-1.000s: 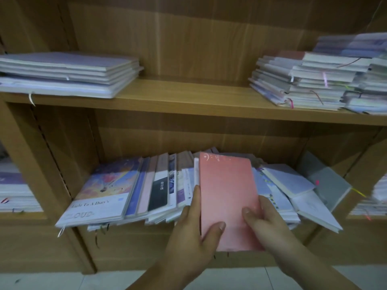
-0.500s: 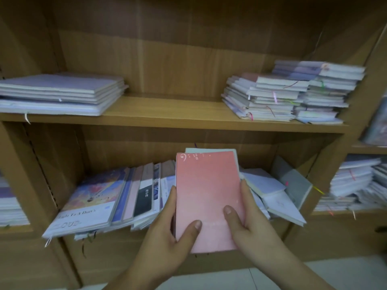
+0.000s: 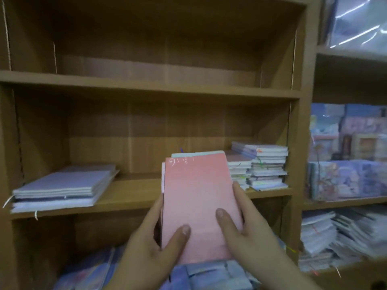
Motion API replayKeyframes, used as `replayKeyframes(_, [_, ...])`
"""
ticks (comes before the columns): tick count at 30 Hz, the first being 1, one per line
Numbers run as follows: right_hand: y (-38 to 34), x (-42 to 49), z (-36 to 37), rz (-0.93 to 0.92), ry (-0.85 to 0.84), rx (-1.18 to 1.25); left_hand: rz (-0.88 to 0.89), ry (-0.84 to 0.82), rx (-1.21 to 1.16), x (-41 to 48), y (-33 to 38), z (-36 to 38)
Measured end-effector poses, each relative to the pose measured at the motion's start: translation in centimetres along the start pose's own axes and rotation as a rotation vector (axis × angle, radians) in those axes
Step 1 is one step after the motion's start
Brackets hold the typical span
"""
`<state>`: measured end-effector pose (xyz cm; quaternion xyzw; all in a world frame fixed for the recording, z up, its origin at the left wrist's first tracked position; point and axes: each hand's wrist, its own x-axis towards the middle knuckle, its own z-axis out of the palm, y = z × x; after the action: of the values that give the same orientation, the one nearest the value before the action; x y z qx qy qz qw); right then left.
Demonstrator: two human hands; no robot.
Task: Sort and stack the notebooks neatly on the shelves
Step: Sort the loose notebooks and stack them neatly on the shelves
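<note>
A small bundle of notebooks with a pink cover on top is held up in front of the middle shelf; a pale green one peeks out behind it. My left hand grips its lower left edge, thumb on the cover. My right hand grips the right edge, thumb on the cover. A flat stack of lilac notebooks lies at the shelf's left. Two taller stacks of notebooks stand at its right. Loose notebooks lie on the shelf below, mostly hidden by my arms.
The top shelf holds nothing visible. A wooden upright divides this unit from the right one, where wrapped colourful packs and messy notebook piles sit.
Both hands have lifted the pink-topped bundle from the lower shelf up to the level of the middle shelf. The view has tilted upward, showing the top shelf.
</note>
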<state>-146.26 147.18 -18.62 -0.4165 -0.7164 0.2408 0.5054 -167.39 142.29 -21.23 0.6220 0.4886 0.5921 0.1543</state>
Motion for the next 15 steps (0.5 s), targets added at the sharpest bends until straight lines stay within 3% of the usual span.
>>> replayKeyframes(7, [-1.9,12.4,-5.1,0.035,0.112,-0.014,0.063,-0.019,-0.135,13.2,3.6,5.1])
replayKeyframes(12, [-0.5,19.5,-6.5,0.103,0.121,-0.087,-0.044,-0.129,-0.159,20.4,3.6,8.0])
replayKeyframes(15, [0.3,23.4,-7.1,0.128,0.134,-0.069,-0.098,-0.077,-0.116,23.8,2.7,9.8])
